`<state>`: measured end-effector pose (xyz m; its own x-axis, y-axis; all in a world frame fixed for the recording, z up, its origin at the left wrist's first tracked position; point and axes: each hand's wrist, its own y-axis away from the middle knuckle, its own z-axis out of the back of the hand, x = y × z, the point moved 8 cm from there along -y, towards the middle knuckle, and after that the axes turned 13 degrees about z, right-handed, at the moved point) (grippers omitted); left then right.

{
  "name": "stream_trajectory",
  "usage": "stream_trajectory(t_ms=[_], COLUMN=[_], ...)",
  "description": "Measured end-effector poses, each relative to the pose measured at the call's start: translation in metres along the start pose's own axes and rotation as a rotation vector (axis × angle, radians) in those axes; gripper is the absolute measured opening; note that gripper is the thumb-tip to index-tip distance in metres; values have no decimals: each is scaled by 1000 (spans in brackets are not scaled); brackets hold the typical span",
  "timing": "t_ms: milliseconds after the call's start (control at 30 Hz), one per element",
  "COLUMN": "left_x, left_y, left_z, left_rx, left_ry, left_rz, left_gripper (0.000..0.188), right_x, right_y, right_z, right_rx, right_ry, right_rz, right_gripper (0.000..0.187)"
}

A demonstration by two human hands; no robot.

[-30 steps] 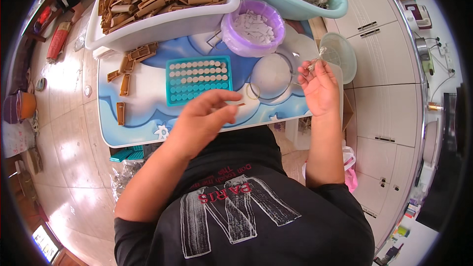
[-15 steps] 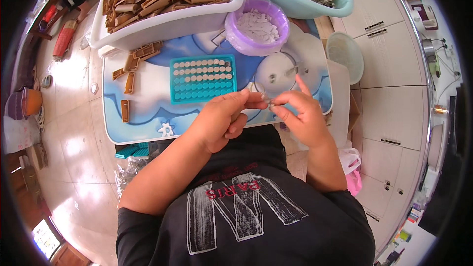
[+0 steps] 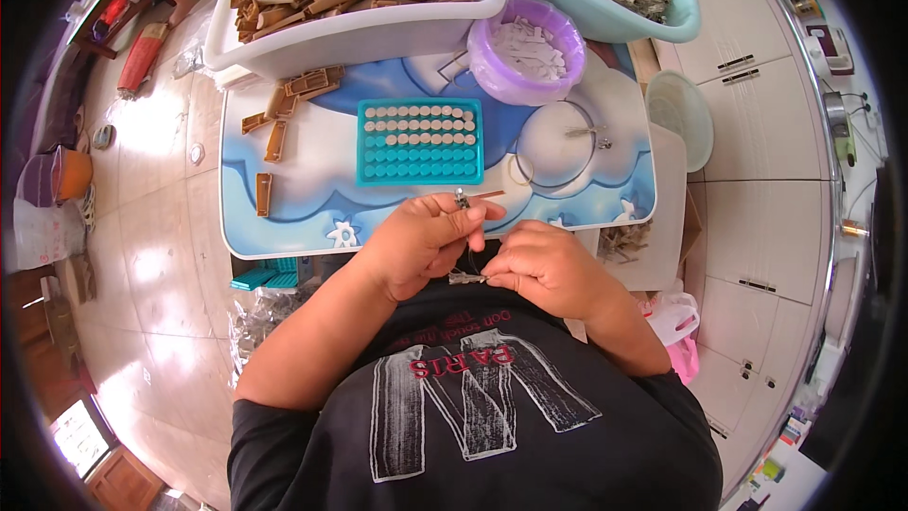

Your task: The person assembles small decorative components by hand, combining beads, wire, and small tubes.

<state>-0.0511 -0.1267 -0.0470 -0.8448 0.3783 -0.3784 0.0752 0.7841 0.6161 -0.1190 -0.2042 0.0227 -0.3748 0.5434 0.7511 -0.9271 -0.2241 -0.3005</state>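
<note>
My left hand (image 3: 424, 238) is closed near the table's front edge, pinching a small shiny metal part (image 3: 461, 198) that sticks up between thumb and fingers. My right hand (image 3: 549, 267) is lower and closer to my body, its thumb and fingers closed on a thin, pale wire-like piece (image 3: 466, 277). A thin dark line runs between the two hands; whether it joins both pieces I cannot tell. Beyond the hands lies a teal tray (image 3: 420, 180) with rows of round wells, several of them filled with pale round discs (image 3: 416, 125).
A white bin (image 3: 364, 26) of brown plastic pieces and a light-blue basin (image 3: 686, 24) of clear-and-metal parts stand at the back. Between them sits a purple bowl (image 3: 480, 71) with white pieces. Loose brown pieces (image 3: 274, 142) lie left; a ring (image 3: 520, 168) lies right.
My right hand has dropped away from my left, toward my body. My left hand has turned so the metal part points up. The whole view has shifted slightly.
</note>
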Motion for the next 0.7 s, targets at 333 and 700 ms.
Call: stream_trajectory(t_ms=[333,700], left_x=[-1,27], left_y=[28,36], left_z=[10,-11], left_rx=[4,463], left_ry=[-12,80], left_rz=[8,178], left_gripper=[28,31], right_x=[-1,5], right_y=[-21,-43], right_z=[18,6], right_rx=[-202,-175], right_ry=[3,-1], right_rz=[-21,178], right_gripper=[9,19])
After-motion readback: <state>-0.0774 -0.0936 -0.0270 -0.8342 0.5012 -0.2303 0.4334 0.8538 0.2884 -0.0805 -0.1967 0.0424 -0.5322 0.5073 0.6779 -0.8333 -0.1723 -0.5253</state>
